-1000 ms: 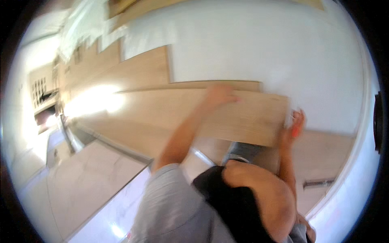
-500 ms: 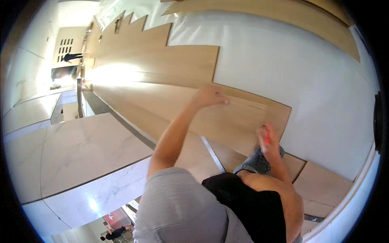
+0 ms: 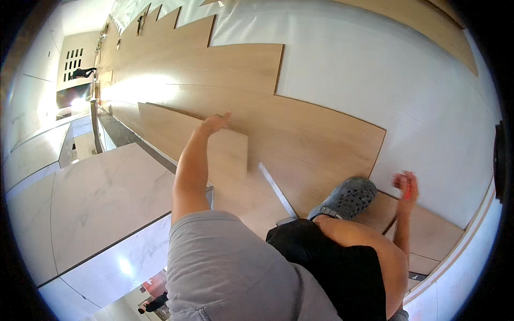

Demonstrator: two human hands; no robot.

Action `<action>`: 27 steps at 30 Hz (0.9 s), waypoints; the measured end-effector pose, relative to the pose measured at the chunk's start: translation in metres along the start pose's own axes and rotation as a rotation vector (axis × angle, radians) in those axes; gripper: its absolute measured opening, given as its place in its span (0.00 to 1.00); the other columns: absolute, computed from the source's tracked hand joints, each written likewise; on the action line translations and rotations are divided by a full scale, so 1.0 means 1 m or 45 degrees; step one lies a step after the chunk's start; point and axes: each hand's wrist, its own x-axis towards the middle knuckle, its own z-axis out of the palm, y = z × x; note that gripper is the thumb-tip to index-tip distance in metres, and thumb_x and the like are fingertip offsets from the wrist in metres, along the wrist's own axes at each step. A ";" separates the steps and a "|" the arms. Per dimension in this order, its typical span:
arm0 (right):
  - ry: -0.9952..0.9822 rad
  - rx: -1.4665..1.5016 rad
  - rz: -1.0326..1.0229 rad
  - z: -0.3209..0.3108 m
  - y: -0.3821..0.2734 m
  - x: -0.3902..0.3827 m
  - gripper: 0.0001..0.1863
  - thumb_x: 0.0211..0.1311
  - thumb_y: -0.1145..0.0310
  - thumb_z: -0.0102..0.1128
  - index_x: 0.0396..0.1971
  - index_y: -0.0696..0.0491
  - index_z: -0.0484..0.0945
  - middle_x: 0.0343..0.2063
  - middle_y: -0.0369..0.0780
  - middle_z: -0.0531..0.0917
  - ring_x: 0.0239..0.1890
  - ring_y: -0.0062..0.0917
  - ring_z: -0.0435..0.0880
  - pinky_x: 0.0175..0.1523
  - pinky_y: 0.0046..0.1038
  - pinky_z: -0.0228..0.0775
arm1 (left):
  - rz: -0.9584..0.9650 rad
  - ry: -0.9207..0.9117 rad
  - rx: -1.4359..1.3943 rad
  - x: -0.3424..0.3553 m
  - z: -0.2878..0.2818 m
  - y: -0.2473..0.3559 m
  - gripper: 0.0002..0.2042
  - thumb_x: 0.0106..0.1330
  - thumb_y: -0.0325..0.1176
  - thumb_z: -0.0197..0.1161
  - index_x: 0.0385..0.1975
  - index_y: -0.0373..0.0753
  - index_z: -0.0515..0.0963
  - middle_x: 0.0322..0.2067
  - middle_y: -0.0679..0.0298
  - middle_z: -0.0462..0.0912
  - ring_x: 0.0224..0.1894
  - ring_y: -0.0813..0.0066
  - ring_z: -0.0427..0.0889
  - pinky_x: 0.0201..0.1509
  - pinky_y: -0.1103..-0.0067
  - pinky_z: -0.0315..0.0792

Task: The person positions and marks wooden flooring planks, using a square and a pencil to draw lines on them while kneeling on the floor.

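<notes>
My left hand (image 3: 215, 123) grips the far edge of a loose wood-look floor plank (image 3: 227, 152), close to the plank's right end. That plank lies over the laid flooring (image 3: 321, 128), left of centre. Off to the right, my right hand (image 3: 407, 184) is raised above the white sheet, closed around a small red object (image 3: 409, 190) that is too blurred to name. Between my hands, a metal square ruler (image 3: 276, 188) rests on the boards, next to my foot in a grey clog (image 3: 350, 198).
White underlay sheet (image 3: 375, 69) spreads beyond the stepped edge of the boards. More planks (image 3: 428, 32) lie at the far right. A marble-patterned block (image 3: 107, 198) stands on the left. Two people (image 3: 83, 73) are visible in the distance, at the upper left and lower left.
The loose plank has moved left with my left hand, uncovering laid boards. My right hand has swung right, away from the plank, with the red object still in it.
</notes>
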 end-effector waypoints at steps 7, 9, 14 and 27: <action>0.703 0.006 -0.243 -0.102 -0.051 0.067 0.17 0.75 0.66 0.52 0.57 0.59 0.73 0.45 0.45 0.85 0.45 0.26 0.83 0.53 0.29 0.77 | 0.394 1.212 -0.306 0.018 0.010 0.073 0.22 0.78 0.48 0.44 0.46 0.36 0.80 0.47 0.50 0.81 0.52 0.51 0.79 0.58 0.58 0.70; 0.689 0.067 -0.208 -0.079 -0.049 0.077 0.17 0.75 0.66 0.51 0.57 0.60 0.73 0.45 0.45 0.85 0.44 0.26 0.84 0.53 0.29 0.77 | 0.517 1.283 -0.174 0.033 0.037 0.138 0.18 0.77 0.45 0.48 0.51 0.38 0.78 0.51 0.54 0.80 0.52 0.52 0.78 0.56 0.59 0.71; 0.303 -0.142 -0.231 -0.007 -0.059 0.070 0.13 0.76 0.68 0.50 0.52 0.60 0.76 0.43 0.43 0.84 0.42 0.25 0.83 0.54 0.28 0.75 | 1.106 1.375 -0.206 0.030 0.069 0.296 0.17 0.70 0.38 0.58 0.55 0.40 0.77 0.61 0.55 0.74 0.66 0.54 0.68 0.69 0.60 0.62; 0.208 -0.639 -0.644 0.052 -0.175 0.213 0.09 0.66 0.82 0.54 0.43 0.55 0.74 0.25 0.36 0.78 0.26 0.22 0.76 0.36 0.23 0.71 | 1.022 1.213 -0.255 0.035 -0.001 0.438 0.23 0.74 0.35 0.54 0.67 0.37 0.65 0.71 0.55 0.60 0.73 0.54 0.57 0.76 0.63 0.53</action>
